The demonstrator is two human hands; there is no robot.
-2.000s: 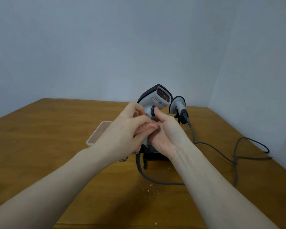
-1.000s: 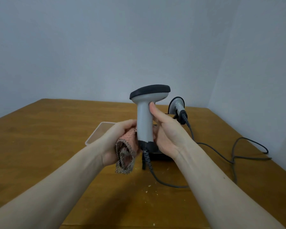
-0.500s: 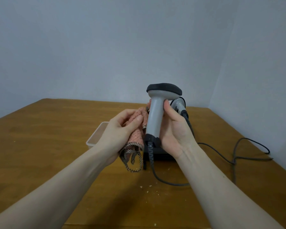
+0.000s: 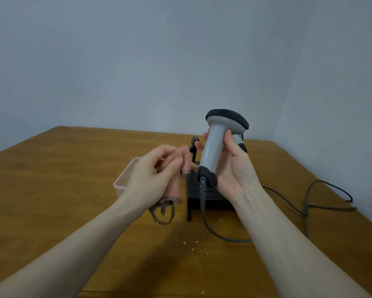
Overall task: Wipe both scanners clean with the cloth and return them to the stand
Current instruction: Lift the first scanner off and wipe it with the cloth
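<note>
The left hand [image 4: 157,168] is blurred, so its finger positions are hard to read, but it is clenched around a pink cloth [image 4: 174,183] whose dark patterned edge hangs below the wrist. Most of the cloth is hidden inside the fist. The right hand [image 4: 234,168] grasps one grey scanner [image 4: 215,147] by its handle, upright and slightly tilted, held above the black stand [image 4: 204,190]; its black-capped head sits above the thumb, facing away, so the scan window cannot be seen. The cloth is just left of the handle; whether it touches the handle cannot be told.

A second scanner [image 4: 240,139] sits directly behind the right hand, almost wholly covered by the fingers and the held scanner; only a sliver of grey body and a dark collar show. The stand lies beneath and between the two hands, its right part hidden by the right wrist. One thin black upright [image 4: 194,145] rises behind the left hand's fingertips.

Count: two scanners, one cloth, one stand, one clear plastic container [image 4: 124,179] half-hidden behind the left hand. Two cables show: a coiled one [image 4: 203,194] dropping from the held scanner's base, and a grey one [image 4: 322,203] looping on the tabletop [image 4: 51,190] to the right of the right forearm. Small pale crumbs [image 4: 191,244] lie between the forearms.
</note>
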